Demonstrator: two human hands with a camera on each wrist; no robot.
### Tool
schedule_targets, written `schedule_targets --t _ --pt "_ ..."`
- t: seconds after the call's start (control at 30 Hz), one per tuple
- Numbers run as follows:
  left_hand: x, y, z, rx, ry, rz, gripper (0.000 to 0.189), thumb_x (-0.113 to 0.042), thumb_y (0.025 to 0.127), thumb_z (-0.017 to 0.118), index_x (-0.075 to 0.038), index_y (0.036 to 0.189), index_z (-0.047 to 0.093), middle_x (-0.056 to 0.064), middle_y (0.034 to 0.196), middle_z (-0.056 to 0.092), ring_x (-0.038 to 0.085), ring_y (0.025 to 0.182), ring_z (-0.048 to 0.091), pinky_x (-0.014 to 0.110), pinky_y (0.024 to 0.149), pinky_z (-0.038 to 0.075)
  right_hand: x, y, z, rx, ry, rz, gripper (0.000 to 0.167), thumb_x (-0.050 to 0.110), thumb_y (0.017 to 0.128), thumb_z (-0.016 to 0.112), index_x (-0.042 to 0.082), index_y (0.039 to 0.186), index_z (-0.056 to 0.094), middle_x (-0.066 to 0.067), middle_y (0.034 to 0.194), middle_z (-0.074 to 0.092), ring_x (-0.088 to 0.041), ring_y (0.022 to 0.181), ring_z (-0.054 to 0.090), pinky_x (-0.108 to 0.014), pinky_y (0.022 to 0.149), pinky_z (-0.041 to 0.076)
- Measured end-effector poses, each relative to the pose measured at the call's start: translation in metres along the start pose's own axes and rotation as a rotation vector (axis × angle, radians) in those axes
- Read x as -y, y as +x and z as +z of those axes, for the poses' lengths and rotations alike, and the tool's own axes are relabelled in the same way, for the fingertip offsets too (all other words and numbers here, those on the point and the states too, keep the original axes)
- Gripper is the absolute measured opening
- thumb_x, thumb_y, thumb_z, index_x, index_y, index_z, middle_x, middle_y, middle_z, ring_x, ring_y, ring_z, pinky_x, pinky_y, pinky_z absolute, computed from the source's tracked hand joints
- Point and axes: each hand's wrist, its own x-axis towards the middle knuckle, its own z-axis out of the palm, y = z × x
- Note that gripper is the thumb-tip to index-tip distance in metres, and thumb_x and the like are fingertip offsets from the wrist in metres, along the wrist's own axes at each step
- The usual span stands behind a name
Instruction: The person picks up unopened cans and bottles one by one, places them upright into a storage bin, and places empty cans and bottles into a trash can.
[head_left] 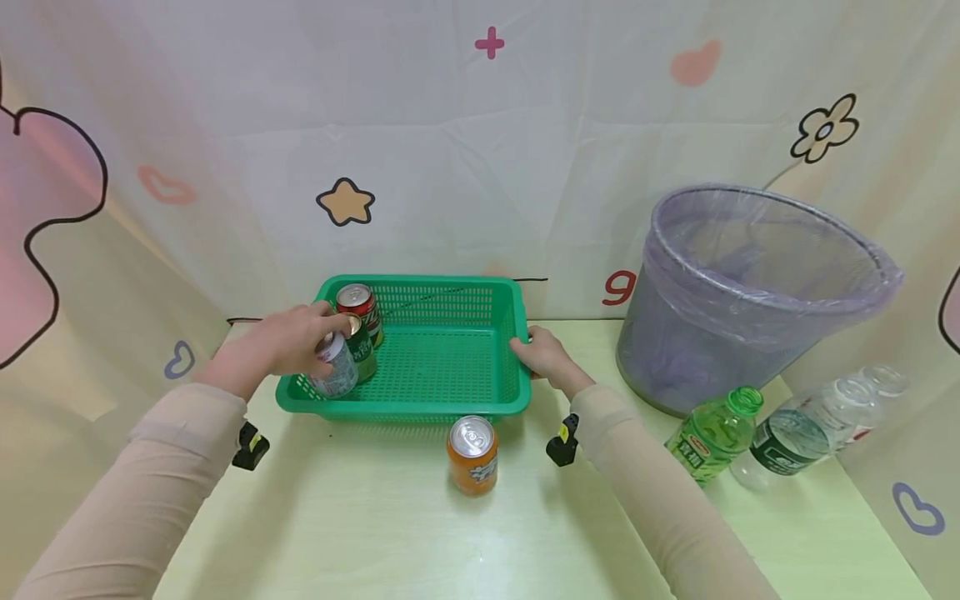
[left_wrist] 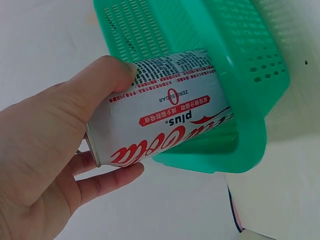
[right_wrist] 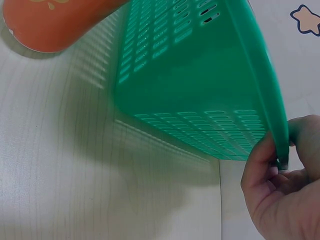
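My left hand [head_left: 298, 340] grips a white and red cola can [left_wrist: 165, 110] around its upper end, thumb on one side and fingers on the other. The can is in the left end of the green plastic basket [head_left: 435, 408]. Beside it in the basket stand a green can [head_left: 363, 354] and a red can [head_left: 357, 302]. My right hand [head_left: 545, 353] pinches the basket's right rim, with the thumb over the edge and fingers curled underneath, as the right wrist view shows. An orange can [head_left: 473, 458] stands upright on the table in front of the basket.
A grey bin [head_left: 675, 333] lined with a thin purple bag stands at the right. In front of it are a green bottle [head_left: 708, 437] and clear bottles [head_left: 795, 437]. A patterned curtain [head_left: 450, 167] hangs behind the table [head_left: 360, 517].
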Motion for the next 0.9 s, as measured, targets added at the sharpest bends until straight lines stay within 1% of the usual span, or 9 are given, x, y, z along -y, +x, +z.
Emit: schedule_targets --t 0.13,0.27,0.47,0.6,0.77,0.9 --pt "0.002 -0.001 0.005 -0.005 -0.013 0.003 0.044 -0.016 0.074 0.074 -0.012 0.114 0.056 0.010 0.097 0.049 0.018 0.073 0.048 0.029 0.059 0.045 0.000 0.000 0.000 -0.003 0.001 0.001 0.041 0.024 0.094 0.044 -0.003 0.125 0.043 -0.020 0.114 0.055 -0.023 0.087 0.061 -0.035 0.070 0.056" --pt "0.003 -0.002 0.009 -0.014 -0.033 0.013 0.040 -0.014 0.073 0.073 -0.011 0.110 0.057 0.010 0.096 0.049 0.017 0.071 0.047 0.029 0.058 0.044 0.000 0.001 0.000 -0.003 0.002 -0.001 0.041 0.024 0.095 0.044 -0.003 0.126 0.042 -0.020 0.115 0.054 -0.024 0.089 0.061 -0.036 0.070 0.056" --pt "0.004 0.000 0.017 -0.022 -0.044 0.015 0.039 -0.014 0.072 0.074 -0.011 0.108 0.058 0.012 0.100 0.050 0.017 0.072 0.048 0.029 0.059 0.045 0.000 0.001 0.000 0.002 0.017 -0.002 0.041 0.024 0.095 0.043 -0.003 0.127 0.042 -0.020 0.116 0.054 -0.027 0.095 0.061 -0.037 0.072 0.056" --pt "0.005 0.003 0.025 -0.018 -0.043 0.020 0.037 -0.014 0.071 0.074 -0.013 0.105 0.058 0.012 0.101 0.049 0.017 0.072 0.048 0.029 0.059 0.044 -0.001 0.002 0.001 -0.005 0.008 -0.001 0.041 0.024 0.095 0.043 -0.003 0.126 0.042 -0.020 0.115 0.054 -0.026 0.093 0.061 -0.036 0.071 0.056" --pt "0.005 0.005 0.033 -0.002 -0.051 0.017 0.036 -0.015 0.070 0.073 -0.013 0.103 0.058 0.008 0.094 0.047 0.018 0.072 0.046 0.028 0.057 0.040 -0.001 0.001 0.001 -0.012 -0.001 -0.004 0.041 0.024 0.094 0.044 -0.004 0.125 0.042 -0.020 0.114 0.055 -0.024 0.091 0.061 -0.036 0.071 0.056" --pt "0.004 0.005 0.037 0.004 -0.050 0.006 0.037 -0.015 0.070 0.073 -0.014 0.103 0.058 0.007 0.093 0.046 0.019 0.073 0.046 0.028 0.057 0.040 0.000 -0.001 0.001 -0.012 -0.003 -0.001 0.042 0.024 0.094 0.044 -0.004 0.126 0.042 -0.020 0.114 0.055 -0.022 0.088 0.060 -0.036 0.071 0.056"
